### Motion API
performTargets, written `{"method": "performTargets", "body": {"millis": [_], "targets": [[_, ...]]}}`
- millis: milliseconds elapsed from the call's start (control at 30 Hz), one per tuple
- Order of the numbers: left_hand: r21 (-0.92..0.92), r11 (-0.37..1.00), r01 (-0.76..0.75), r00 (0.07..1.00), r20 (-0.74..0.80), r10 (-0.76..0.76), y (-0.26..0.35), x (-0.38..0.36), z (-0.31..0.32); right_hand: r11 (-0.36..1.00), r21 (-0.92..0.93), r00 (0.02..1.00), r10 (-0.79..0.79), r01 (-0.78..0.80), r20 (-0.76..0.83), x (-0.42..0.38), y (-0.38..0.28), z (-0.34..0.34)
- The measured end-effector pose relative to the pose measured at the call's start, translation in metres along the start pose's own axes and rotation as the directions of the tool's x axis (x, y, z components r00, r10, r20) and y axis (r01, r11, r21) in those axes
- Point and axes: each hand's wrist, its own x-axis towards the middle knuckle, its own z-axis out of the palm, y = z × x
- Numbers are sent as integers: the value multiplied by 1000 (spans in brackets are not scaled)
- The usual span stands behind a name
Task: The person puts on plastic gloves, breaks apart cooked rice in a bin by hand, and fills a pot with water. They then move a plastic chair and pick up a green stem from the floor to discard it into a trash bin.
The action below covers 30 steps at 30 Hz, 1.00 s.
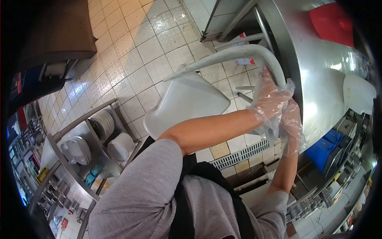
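Note:
My left hand (271,95) wears a thin clear plastic glove and reaches across to the right, fingers stretched toward the chair's curved back rail. Close against it is my right hand (291,117), also in a clear plastic glove, overlapping the left one's side. Loose, crumpled plastic bunches where the two meet, and the right fingers are hidden in it; I cannot tell what they grip. Directly beyond the hands stands a white chair (195,99) with a thick pale rail (234,49) curving round to the steel table's edge.
A steel table (318,83) runs along the right, bearing a red object (334,24) and a white container (358,93). Blue bins (324,149) stand below right. A metal cart (73,179) with stacked white dishes (101,127) is at left. A drain grate (240,154) crosses the tiled floor.

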Motion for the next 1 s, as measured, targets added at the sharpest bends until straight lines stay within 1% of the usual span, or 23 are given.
{"method": "performTargets", "body": {"millis": [67, 100, 133, 167, 200, 233, 267, 300, 333, 400, 433, 500, 533, 600, 633, 700, 733, 833, 867, 900, 933, 967, 1000], "targets": [[32, 999, 19, 1000, 10, -19, -4, -14, -27, 955, -38, 953, 297, -295, 65, -4, -23, -2], [-25, 997, 73, 972, 227, -66, -15, -21, -51, 963, -11, 962, 271, -271, 41, -5, -33, -1], [-73, 988, 138, 894, 438, -93, -31, -28, -74, 960, -13, 958, 282, -281, 48, -6, -31, -1], [276, 961, -18, 871, 477, -121, -68, -37, -99, 941, -19, 938, 337, -337, 80, -5, -28, 0], [611, 786, -97, 835, 480, -270, -75, -56, -132, 922, -25, 915, 388, -388, 108, -4, -26, 0], [760, 640, -112, 758, 482, -440, -118, -79, -170, 918, -26, 910, 395, -395, 124, -1, -26, 3], [868, 465, -173, 629, 461, -626, -136, -104, -203, 919, -26, 912, 393, -393, 120, 2, -21, 6], [901, 322, -291, 480, 429, -765, -145, -127, -229, 929, -7, 920, 367, -370, 140, 5, -14, 12], [874, 245, -418, 385, 416, -824, -156, -148, -250, 936, 14, 924, 345, -352, 163, 6, -10, 18], [915, -2, -404, 337, 147, -930, -145, -163, -267, 934, 32, 921, 345, -356, 180, 12, -14, 28], [911, -2, -412, 335, 149, -930, -149, -167, -277, 933, 41, 918, 344, -359, 199, 14, -18, 33], [907, 69, -416, 468, 279, -838, -175, -179, -298, 927, 27, 913, 361, -373, 191, 16, -27, 38], [902, 76, -426, 463, 290, -838, -200, -187, -307, 927, 13, 912, 366, -374, 185, 18, -32, 39], [829, 4, -560, 553, 377, -743, -244, -207, -323, 927, -5, 913, 369, -374, 171, 20, -40, 39], [821, 6, -570, 554, 390, -736, -241, -204, -323, 931, -19, 919, 362, -364, 156, 24, -45, 37], [845, 40, -534, 469, 336, -817, -229, -203, -313, 927, -24, 913, 374, -375, 162, 28, -57, 30], [840, 53, -541, 465, 351, -813, -222, -198, -314, 928, -20, 911, 371, -373, 179, 32, -65, 25], [810, 111, -576, 470, 440, -765, -210, -183, -319, 939, -46, 920, 343, -340, 189, 35, -84, 8], [762, 83, -642, 487, 490, -723, -208, -177, -321, 937, -53, 916, 349, -345, 197, 34, -91, 6], [714, 40, -699, 510, 537, -672, -207, -165, -323, 910, -85, 892, 414, -405, 180, 37, -98, 3], [742, 40, -669, 545, 526, -653, -208, -151, -328, 881, -114, 867, 472, -459, 159, 41, -103, -2], [771, 36, -636, 584, 511, -630, -209, -132, -332, 930, -114, 926, 361, -349, 108, 40, -85, -1], [764, -7, -646, 561, 468, -683, -183, -111, -328, 937, -117, 934, 340, -328, 108, 44, -80, 1]]}}
